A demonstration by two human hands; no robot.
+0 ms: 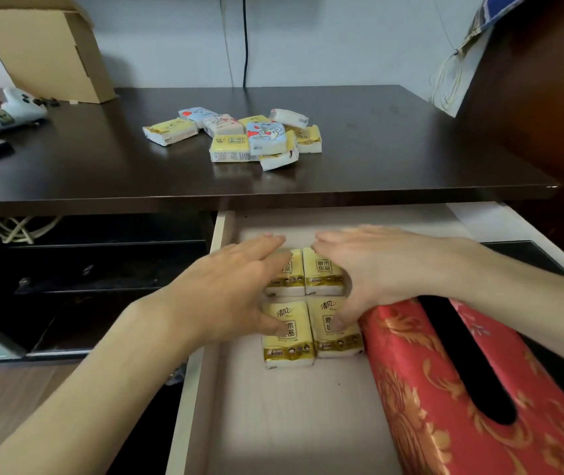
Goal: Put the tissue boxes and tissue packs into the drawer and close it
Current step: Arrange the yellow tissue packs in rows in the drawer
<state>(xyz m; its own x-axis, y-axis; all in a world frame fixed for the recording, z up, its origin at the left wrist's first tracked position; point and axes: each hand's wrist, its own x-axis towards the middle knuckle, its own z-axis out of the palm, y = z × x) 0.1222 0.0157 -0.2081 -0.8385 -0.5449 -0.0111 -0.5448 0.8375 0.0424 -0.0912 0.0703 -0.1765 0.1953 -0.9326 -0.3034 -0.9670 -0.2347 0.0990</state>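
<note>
The pale wooden drawer [273, 423] is pulled open below the dark desk [393, 145]. Several yellow tissue packs [289, 351] lie in a tight block on its floor. My left hand [229, 293] presses flat against the block's left side, and my right hand [373, 269] lies flat on its right side; both have fingers spread and touch the packs. A red and gold tissue box [445, 399] lies at the drawer's right, under my right forearm. On the desk sits a pile of several loose tissue packs [239, 135], yellow, blue and pink.
A cardboard box [47, 49] stands at the desk's back left, with a white game controller [9, 111] in front of it. A black cable [245, 39] hangs down the wall. Dark shelves [85, 279] lie left of the drawer.
</note>
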